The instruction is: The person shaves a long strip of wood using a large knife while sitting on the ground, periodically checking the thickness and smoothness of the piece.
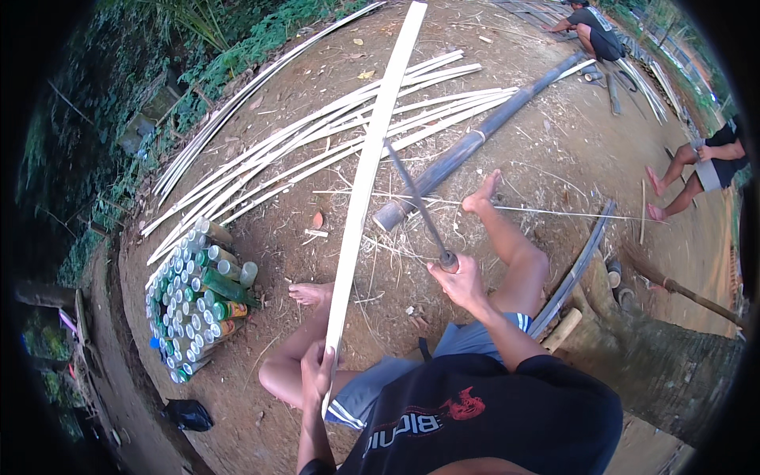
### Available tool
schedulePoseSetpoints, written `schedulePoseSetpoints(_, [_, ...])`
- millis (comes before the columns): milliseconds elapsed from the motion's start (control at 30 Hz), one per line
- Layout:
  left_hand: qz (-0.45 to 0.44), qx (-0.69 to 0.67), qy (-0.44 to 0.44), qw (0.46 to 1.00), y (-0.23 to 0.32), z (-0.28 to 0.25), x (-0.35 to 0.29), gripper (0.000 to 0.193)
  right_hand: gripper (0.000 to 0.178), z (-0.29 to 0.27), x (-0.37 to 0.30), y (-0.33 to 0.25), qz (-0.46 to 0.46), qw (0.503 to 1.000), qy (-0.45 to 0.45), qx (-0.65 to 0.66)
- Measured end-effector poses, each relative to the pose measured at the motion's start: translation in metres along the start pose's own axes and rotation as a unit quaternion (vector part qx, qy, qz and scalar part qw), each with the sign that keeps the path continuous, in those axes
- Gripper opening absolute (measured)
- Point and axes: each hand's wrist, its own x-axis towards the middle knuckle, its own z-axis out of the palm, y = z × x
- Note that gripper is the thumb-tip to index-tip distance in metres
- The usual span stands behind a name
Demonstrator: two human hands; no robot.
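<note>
A long pale bamboo strip [366, 186] slants upward and away from me, its near end beside my left thigh. My left hand [318, 370] is closed round that near end. In my right hand [461, 283] is the handle of a long knife [419, 204] with a thin dark blade. The blade points up and to the left, and its tip lies at or close to the strip's right edge; whether they touch I cannot tell. Beyond the knife, a thick dark bamboo pole [475, 146] lies on the ground.
Many split bamboo strips [317, 131] lie fanned out ahead. Clustered bottles [194, 305] stand at left, with a black plastic bag [188, 414] below. A curved bamboo piece [576, 265] and a broom [657, 277] are at right. One person [594, 32] crouches far off; another [708, 162] sits at right.
</note>
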Motion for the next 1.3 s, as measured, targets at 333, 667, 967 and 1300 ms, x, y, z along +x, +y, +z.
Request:
schedulePoseSetpoints(333, [0.059, -0.085, -0.110, 0.989, 0.115, 0.028, 0.101, 0.033, 0.020, -0.044, 0.049, -0.061, -0.207, 0.897, -0.045, -0.388])
schedulePoseSetpoints(667, [0.155, 0.034, 0.065, 0.985, 0.106, 0.069, 0.092, 0.032, 0.014, -0.104, 0.137, -0.069, -0.226, 0.873, -0.008, -0.432])
schedulePoseSetpoints(967, [0.211, 0.061, 0.067, 0.973, 0.122, 0.060, 0.075, 0.029, 0.014, -0.142, 0.186, -0.093, -0.204, 0.903, 0.053, -0.375])
schedulePoseSetpoints(1300, [0.218, 0.041, 0.086, 0.971, 0.117, 0.060, 0.070, 0.030, 0.021, -0.190, 0.252, -0.131, -0.279, 0.859, 0.047, -0.427])
